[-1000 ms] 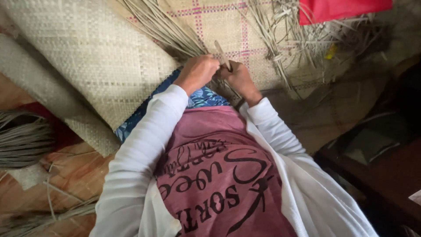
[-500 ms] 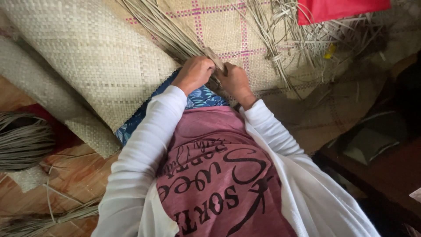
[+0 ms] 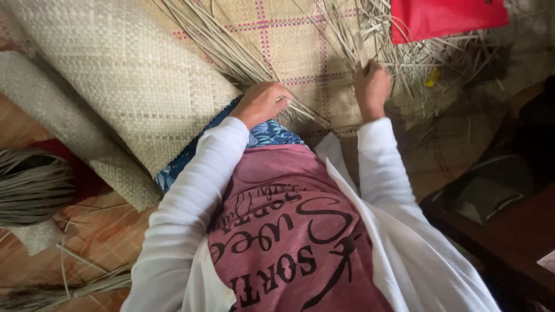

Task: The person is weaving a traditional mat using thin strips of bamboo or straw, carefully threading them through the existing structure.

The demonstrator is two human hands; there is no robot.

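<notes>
Left hand (image 3: 263, 103): curled into a loose fist, knuckles up, pressing down on a bundle of loose straw strips (image 3: 222, 49) where they meet the working edge of the woven mat (image 3: 289, 40). Strips run diagonally up and left from under the fingers. Whether the fingers pinch a single strip, cannot tell.

Right hand (image 3: 372, 88): closed around one thin strip (image 3: 361, 52), which stands up from the fist toward a tangle of unwoven ends (image 3: 416, 58). The two hands are well apart.

Mat: pale straw with pink check lines, flat in front of the person. Its finished part is rolled up to the left (image 3: 115, 98). A red cloth (image 3: 445, 17) lies at the top right, over the loose ends. A coil of grey-green strips (image 3: 29, 185) sits on the floor at far left.
</notes>
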